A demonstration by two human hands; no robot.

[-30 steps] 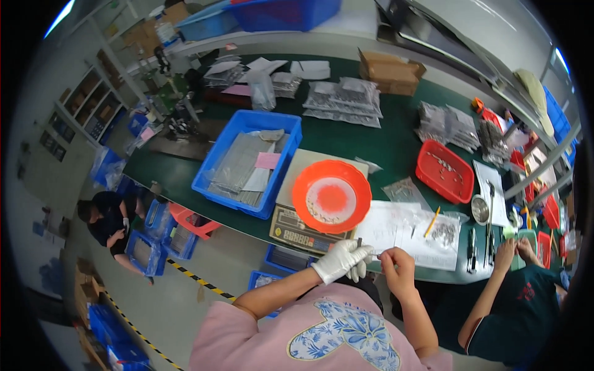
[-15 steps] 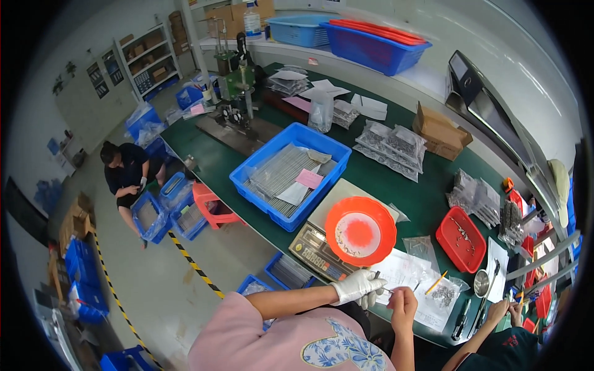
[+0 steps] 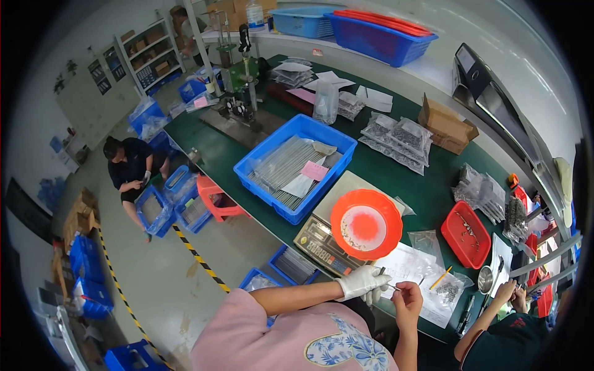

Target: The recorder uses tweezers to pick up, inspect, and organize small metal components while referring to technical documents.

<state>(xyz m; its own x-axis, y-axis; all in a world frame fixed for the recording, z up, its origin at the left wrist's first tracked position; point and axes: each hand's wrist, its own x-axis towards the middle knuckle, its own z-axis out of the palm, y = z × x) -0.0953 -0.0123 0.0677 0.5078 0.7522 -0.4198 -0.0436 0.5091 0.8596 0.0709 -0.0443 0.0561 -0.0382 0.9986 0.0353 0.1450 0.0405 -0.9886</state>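
Since half a second ago, view swung leftward and closer; both hands unmoved at the near table edge, fingertips together. Left hand [image 3: 365, 282], white-gloved, pinched narrow around a small metal part [image 3: 392, 287], too tiny to identify. Right hand [image 3: 408, 298], bare, fingers curled shut just beside, meeting the same part from the other side. Forearms raised from the lower edge, bent inward.

Just beyond the pinch: orange bowl [image 3: 366, 224] atop a weighing scale [image 3: 322, 238], small dark pieces scattered inside it. Directly under and right of the pinch: clear plastic bags [image 3: 433, 290] on white paper, a yellow pencil [image 3: 440, 277] alongside. Further right: red tray [image 3: 465, 234] with a few small parts. Further left and beyond: blue bin [image 3: 296, 166] filled with grey metal strips and a pink note.

Green table [image 3: 427, 191] edge directly below the hands; little bare surface near the pinch. Another person's hand [image 3: 513, 292] close at right, near a steel cup [image 3: 486, 279]. Open floor to the left, well apart.
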